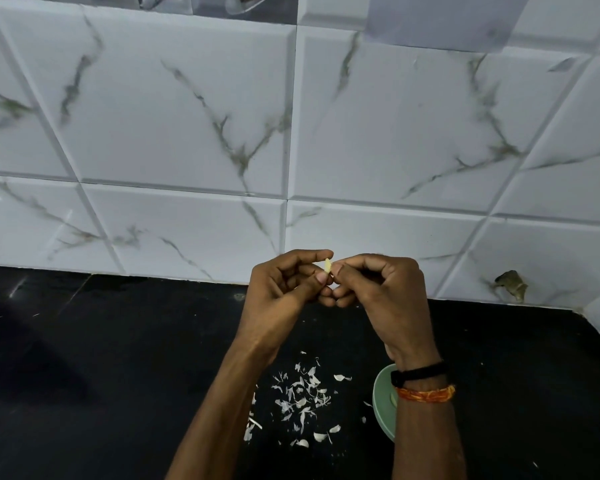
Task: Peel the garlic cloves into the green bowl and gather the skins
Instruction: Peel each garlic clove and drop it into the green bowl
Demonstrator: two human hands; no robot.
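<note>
At 6 o'clock on the black counter [84, 375] I see loose skins [302, 400], with the green bowl [383, 403] just at their 3 o'clock, partly under my right wrist. Above them, my left hand [284, 292] and right hand [378, 289] both pinch 1 clove [328, 265], fingertips touching, before the tiled wall [291, 116].

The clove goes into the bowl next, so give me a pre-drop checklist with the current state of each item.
1. Garlic clove pinched by left hand and right hand: ok.
2. Clove fully peeled: cannot tell, fingers cover most of it.
3. Green bowl visible and near: ok, though the right wrist hides much of it.
4. Clove above the bowl: not ok, held nearer the wall.
5. Skins gathered: not ok, scattered on the black counter.
</note>
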